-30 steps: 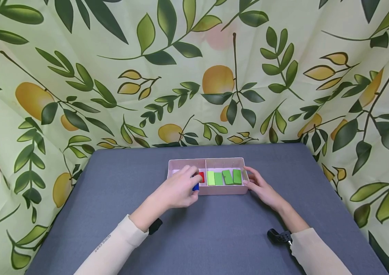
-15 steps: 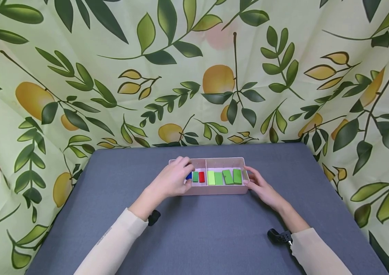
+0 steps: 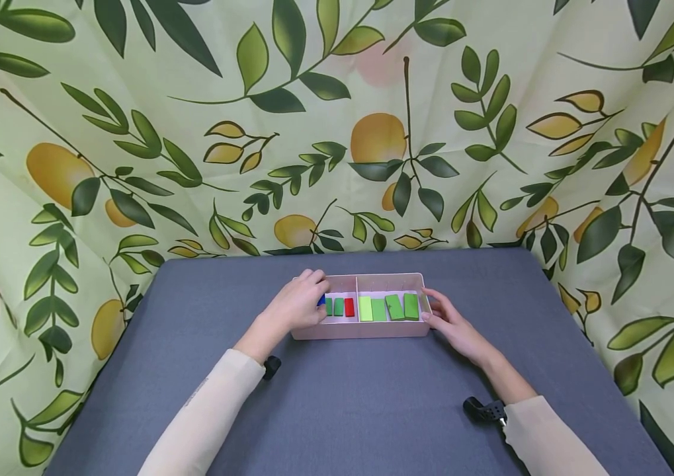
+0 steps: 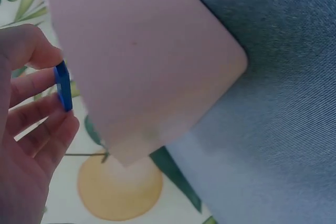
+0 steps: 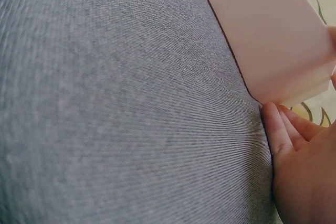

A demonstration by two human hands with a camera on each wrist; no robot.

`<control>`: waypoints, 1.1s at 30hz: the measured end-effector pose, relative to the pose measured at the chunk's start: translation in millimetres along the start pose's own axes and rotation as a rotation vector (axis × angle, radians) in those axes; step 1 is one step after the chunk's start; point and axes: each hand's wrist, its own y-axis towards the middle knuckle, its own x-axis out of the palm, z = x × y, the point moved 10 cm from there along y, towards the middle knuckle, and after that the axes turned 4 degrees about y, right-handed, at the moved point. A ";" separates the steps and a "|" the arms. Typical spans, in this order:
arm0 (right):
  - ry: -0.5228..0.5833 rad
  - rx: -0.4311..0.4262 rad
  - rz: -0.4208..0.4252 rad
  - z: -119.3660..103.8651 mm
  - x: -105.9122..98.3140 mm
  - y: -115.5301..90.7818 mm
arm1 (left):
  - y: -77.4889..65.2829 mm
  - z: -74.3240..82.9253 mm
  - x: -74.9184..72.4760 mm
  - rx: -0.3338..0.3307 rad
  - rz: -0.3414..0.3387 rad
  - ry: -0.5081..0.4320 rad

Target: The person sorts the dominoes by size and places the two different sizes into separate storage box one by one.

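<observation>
A pink two-compartment box (image 3: pixel 366 330) stands on the table. My left hand (image 3: pixel 296 301) is over its left compartment and pinches a small flat blue block (image 4: pixel 63 86) between thumb and fingers. Just right of those fingers, two small green blocks (image 3: pixel 338 307) and a red block (image 3: pixel 349 307) lie in that compartment. Several larger flat green blocks, one of them a light green block (image 3: pixel 365 308), lie in a row in the right compartment. My right hand (image 3: pixel 458 330) holds the box's right end, thumb at the front corner; some of its fingers are hidden.
A thin divider (image 3: pixel 357 297) splits the box. Grey-blue cloth covers the table (image 3: pixel 366 410). Behind it hangs a leaf-and-fruit patterned curtain (image 3: pixel 325 192). Black wrist straps (image 3: pixel 484 408) show at both sleeves.
My left hand has moved left along the left compartment with the blue block, uncovering two green blocks beside the red one. The right hand and the box stay nearly still.
</observation>
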 end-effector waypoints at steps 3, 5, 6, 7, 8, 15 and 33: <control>0.001 0.001 -0.001 0.0 -0.1 0.0 | 2.8 -5.7 9.9 -0.020 -0.025 -0.007; 0.002 -0.001 -0.003 -0.1 -0.2 0.0 | 4.4 -8.8 15.8 -0.039 -0.049 -0.023; 0.002 -0.001 -0.004 -0.2 -0.2 0.0 | 5.2 -10.2 18.3 -0.049 -0.059 -0.031; 0.003 -0.002 -0.004 -0.3 -0.2 0.0 | 5.8 -11.5 21.0 -0.060 -0.073 -0.041; 0.003 -0.002 -0.005 -0.4 -0.3 -0.1 | 6.4 -12.5 23.4 -0.070 -0.087 -0.050; -0.001 -0.007 -0.002 -1.3 -0.1 -0.2 | 10.6 -16.6 39.2 -0.109 -0.187 -0.047; 0.000 -0.002 0.001 -0.8 -0.1 -0.6 | 14.9 -19.3 54.2 -0.105 -0.252 -0.020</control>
